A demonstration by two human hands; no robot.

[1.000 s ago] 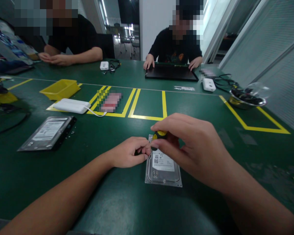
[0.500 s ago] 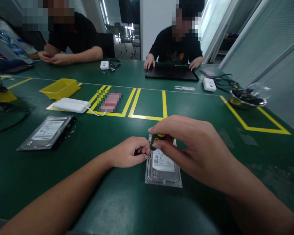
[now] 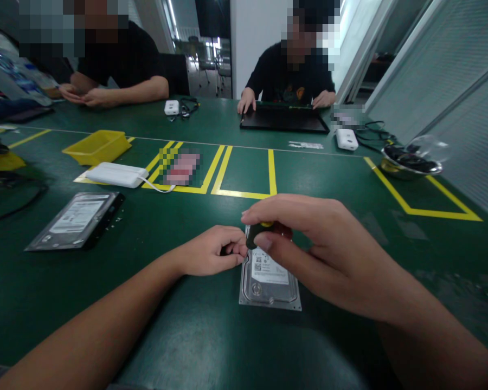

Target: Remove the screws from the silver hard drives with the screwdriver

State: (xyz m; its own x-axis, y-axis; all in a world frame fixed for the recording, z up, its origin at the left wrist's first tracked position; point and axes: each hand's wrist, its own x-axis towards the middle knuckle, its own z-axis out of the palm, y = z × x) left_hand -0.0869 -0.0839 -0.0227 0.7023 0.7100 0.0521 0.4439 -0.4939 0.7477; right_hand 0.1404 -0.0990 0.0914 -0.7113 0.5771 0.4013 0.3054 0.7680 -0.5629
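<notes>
Yellow-taped green table (image 3: 166,325), pale wall (image 3: 254,32), right fingers (image 3: 272,204) gripping handle (image 3: 251,236), left fingers (image 3: 232,237) curled, hold unclear

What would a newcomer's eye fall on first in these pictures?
Probably the right hand, large at centre right, pinching a dark-and-yellow handle over a silver hard drive, with the left hand curled at that drive's left edge. Next, a second hard drive lying at left, and the bright yellow bin beyond it on the green table.
</notes>
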